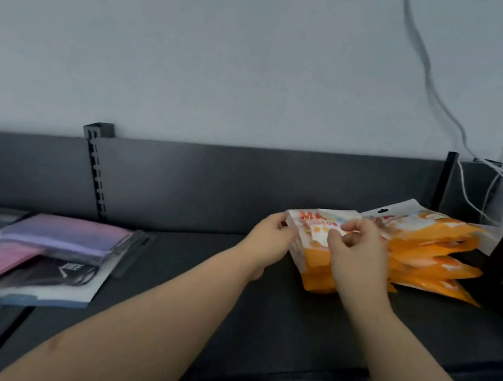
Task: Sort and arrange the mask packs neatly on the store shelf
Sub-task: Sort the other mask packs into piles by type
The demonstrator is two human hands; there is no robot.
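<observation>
Bare forearms [155,317] cross the front edge of the shelf [195,280]; left hand [268,238] grips the left end of the stacked orange mask packs [317,264], right hand [360,255] pinches the top pack, toward the back right; purple and pink packs [62,237] lie at the left end.

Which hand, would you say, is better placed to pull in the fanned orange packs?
Probably right: the right hand is beside the fanned orange packs; the left hand grips the stack, farther away.
</observation>
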